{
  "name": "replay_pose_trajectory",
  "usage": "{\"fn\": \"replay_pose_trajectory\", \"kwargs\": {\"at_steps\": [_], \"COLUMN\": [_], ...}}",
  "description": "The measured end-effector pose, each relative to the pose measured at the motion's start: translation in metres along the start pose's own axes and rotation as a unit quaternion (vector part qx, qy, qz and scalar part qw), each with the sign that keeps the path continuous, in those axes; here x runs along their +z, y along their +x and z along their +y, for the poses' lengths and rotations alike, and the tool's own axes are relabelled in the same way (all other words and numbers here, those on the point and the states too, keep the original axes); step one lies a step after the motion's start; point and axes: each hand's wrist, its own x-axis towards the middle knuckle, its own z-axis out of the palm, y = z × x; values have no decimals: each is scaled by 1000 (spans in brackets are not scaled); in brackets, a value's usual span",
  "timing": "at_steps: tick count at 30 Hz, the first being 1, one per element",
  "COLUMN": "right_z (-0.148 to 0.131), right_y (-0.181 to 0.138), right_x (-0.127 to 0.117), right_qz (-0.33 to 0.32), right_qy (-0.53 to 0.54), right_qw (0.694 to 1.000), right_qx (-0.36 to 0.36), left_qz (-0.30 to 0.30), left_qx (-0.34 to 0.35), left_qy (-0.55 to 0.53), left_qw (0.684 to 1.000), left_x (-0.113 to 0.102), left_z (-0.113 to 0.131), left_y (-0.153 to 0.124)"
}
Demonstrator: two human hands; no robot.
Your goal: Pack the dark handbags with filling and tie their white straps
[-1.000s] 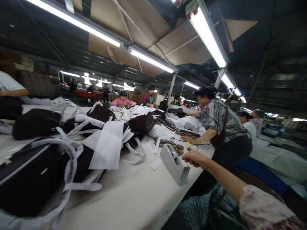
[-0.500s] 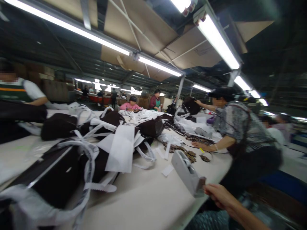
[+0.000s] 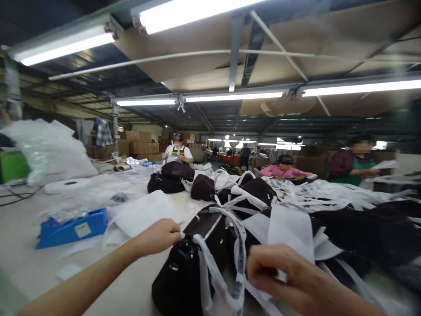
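In front of me a black handbag stands on the table, its looped handle wrapped in white material. My left hand is closed at the bag's upper left edge, pinching a small bit of white wrapping by the strap end. Metal fittings show just beside those fingertips. To the right of the handle, my right hand is closed with fingers curled; what it holds, if anything, cannot be made out. A white sheet lies on dark bags behind it.
On the left sits a blue tape dispenser, near white sheets and a white roll. More black bags and white strips cover the table's middle and right. Several co-workers, one in pink, are along the far side.
My view has swung left. My right hand has left the grey tape dispenser and come over to the wrapped handle. My left hand has come into view, pinching at the bag.
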Motion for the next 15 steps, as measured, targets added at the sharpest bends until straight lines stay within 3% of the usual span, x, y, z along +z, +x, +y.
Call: {"fn": "replay_pose_trajectory", "kwargs": {"at_steps": [2, 3, 5, 7, 9, 10, 12, 15], "right_z": [-42, -59, -80, -82, -73, -67, -57, -56], "right_y": [55, 82, 126, 151, 161, 162, 162, 163], "right_x": [1, 5, 22, 43, 64, 73, 84, 90], "right_qz": [-106, -129, -153, -166, -173, -171, -154, -140], "right_qy": [33, 84, 261, 437, 531, 546, 541, 496], "right_qw": [991, 984, 952, 882, 818, 805, 810, 842], "right_qx": [-76, -88, -38, 59, 135, 156, 167, 161], "left_qz": [-14, -13, 14, 60, 92, 99, 107, 112], "left_qx": [-12, -21, -40, -63, -85, -93, -107, -135], "left_qy": [-16, -19, -11, 15, 50, 67, 93, 94], "left_qw": [1000, 1000, 999, 996, 991, 988, 984, 980], "left_x": [-1, 0, 4, 13, 26, 32, 44, 54], "left_z": [-3, -4, -2, 3, 9, 11, 13, 13], "left_y": [1, 0, -6, -15, -22, -25, -27, -26]}}
